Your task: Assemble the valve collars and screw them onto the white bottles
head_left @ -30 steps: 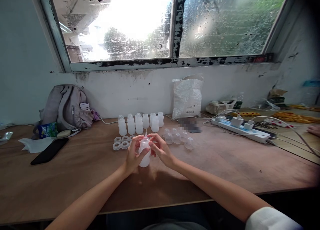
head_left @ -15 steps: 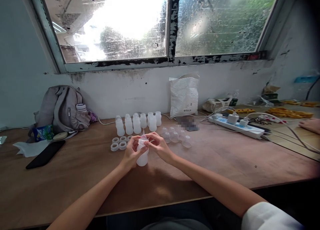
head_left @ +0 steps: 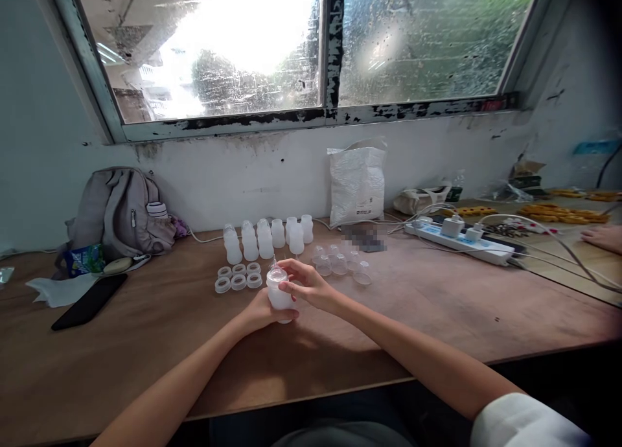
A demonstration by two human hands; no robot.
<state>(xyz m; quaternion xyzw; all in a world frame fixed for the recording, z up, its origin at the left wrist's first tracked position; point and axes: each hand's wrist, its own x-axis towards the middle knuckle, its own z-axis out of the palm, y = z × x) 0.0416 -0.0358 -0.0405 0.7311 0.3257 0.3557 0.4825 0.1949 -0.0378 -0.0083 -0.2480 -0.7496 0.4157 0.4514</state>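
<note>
A small translucent white bottle (head_left: 278,293) with a clear nipple-like top stands in my hands over the wooden table (head_left: 170,343). My left hand (head_left: 260,312) cups its base from below and behind. Fingers of my right hand (head_left: 306,284) curl against its upper side near the neck. Behind it stand several more white bottles (head_left: 265,238) in a row. White rings (head_left: 238,278) lie to the left, and clear dome caps (head_left: 340,265) lie to the right.
A grey backpack (head_left: 119,210), a black phone (head_left: 87,301) and white tissue sit at the left. A white plastic bag (head_left: 357,181) leans on the wall. A power strip (head_left: 459,240) with cables lies at the right, where another person's hand (head_left: 602,236) rests.
My left hand has slid down from the bottle's neck to its base, uncovering the top. The bottle sits slightly lower. The right hand stays at the upper side.
</note>
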